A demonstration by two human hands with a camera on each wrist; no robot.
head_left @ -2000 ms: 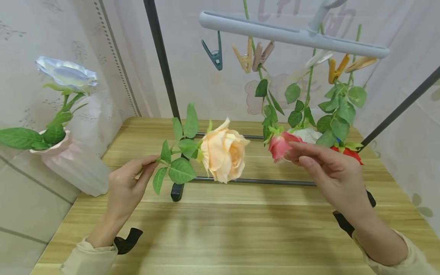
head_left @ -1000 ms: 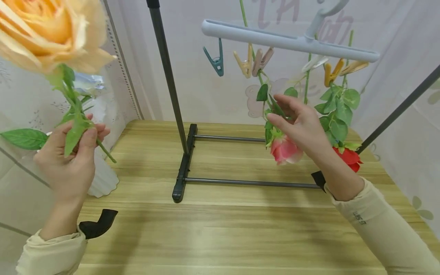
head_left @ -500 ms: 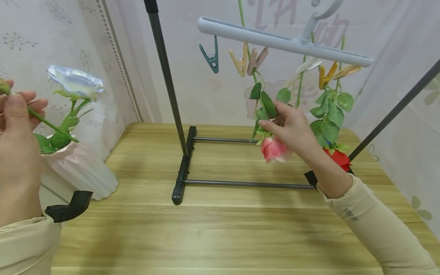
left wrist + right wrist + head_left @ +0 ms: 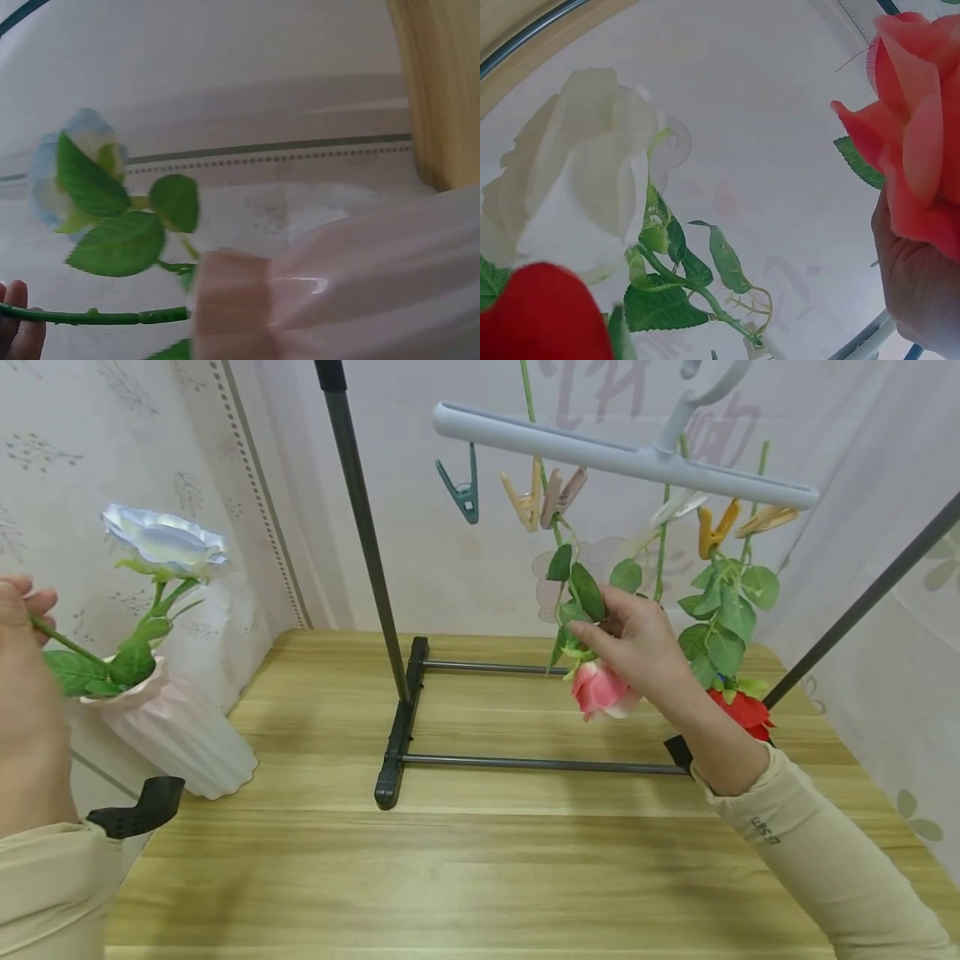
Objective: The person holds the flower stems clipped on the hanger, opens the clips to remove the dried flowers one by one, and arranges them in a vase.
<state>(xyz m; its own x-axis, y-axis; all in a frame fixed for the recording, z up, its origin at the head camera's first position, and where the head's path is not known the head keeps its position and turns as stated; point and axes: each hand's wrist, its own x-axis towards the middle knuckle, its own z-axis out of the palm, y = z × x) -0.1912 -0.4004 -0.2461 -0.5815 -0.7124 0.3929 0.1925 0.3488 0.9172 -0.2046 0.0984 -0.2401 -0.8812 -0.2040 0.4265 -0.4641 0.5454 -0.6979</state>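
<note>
At the left edge of the head view my left hand (image 4: 30, 710) pinches the green stem (image 4: 67, 643) of the peach rose, whose bloom is out of frame. In the left wrist view that stem (image 4: 97, 316) points at the mouth of the pinkish-white fluted vase (image 4: 360, 277), its tip right at the rim. A pale blue rose (image 4: 165, 539) stands in this vase. My right hand (image 4: 637, 643) holds the pink rose (image 4: 600, 689) by its leafy stem, just above the bloom. The pink rose hangs head down from a mauve clothespin (image 4: 561, 495).
A light blue hanger (image 4: 622, 456) carries several clothespins, including an unused teal one (image 4: 467, 497). A red rose (image 4: 742, 710) and a white rose (image 4: 585, 180) hang beside the pink one. Below stands a black rack frame (image 4: 397, 727) on the wooden table (image 4: 450, 877).
My left hand has carried the peach rose left, over to the vase, and lowered its stem end to the mouth. My right hand has moved to the pink rose and taken hold of it.
</note>
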